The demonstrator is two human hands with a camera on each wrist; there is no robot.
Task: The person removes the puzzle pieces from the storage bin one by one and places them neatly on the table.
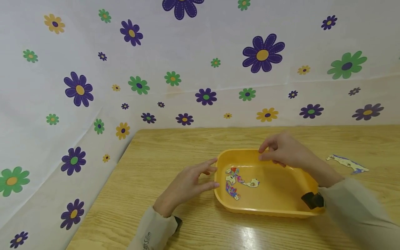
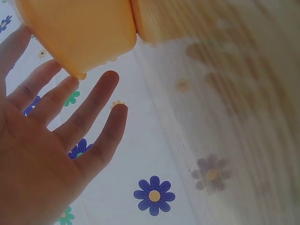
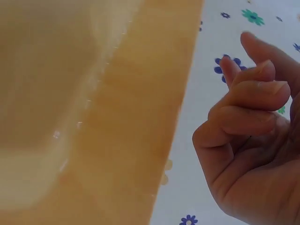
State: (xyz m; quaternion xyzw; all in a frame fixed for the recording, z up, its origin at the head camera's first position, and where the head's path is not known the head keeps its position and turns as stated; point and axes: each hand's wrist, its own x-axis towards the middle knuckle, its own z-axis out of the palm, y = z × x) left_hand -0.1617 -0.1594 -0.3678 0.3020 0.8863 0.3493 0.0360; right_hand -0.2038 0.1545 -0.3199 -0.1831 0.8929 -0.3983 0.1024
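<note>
In the head view a yellow plastic basin (image 1: pixel 275 210) stands on the wooden table. Several colourful paper cutouts (image 1: pixel 232 180) lie inside it, bunched at its left end. My left hand (image 1: pixel 190 185) is at the basin's left side, fingers spread, with fingertips touching the rim. The left wrist view also shows that hand (image 2: pixel 61 126) against the basin's outer wall (image 2: pixel 89 33). Over the basin's back rim is my right hand (image 1: pixel 284 151), thumb and index apart. In the right wrist view the right hand's fingers (image 3: pixel 248 101) are loosely bent, with nothing seen between them.
Another long paper cutout (image 1: pixel 348 164) lies on the table (image 1: pixel 156 156), right of the basin. A white sheet (image 1: pixel 200 41) printed with flowers covers the walls behind and to the left. A dark strap (image 1: pixel 312 200) shows at the right sleeve.
</note>
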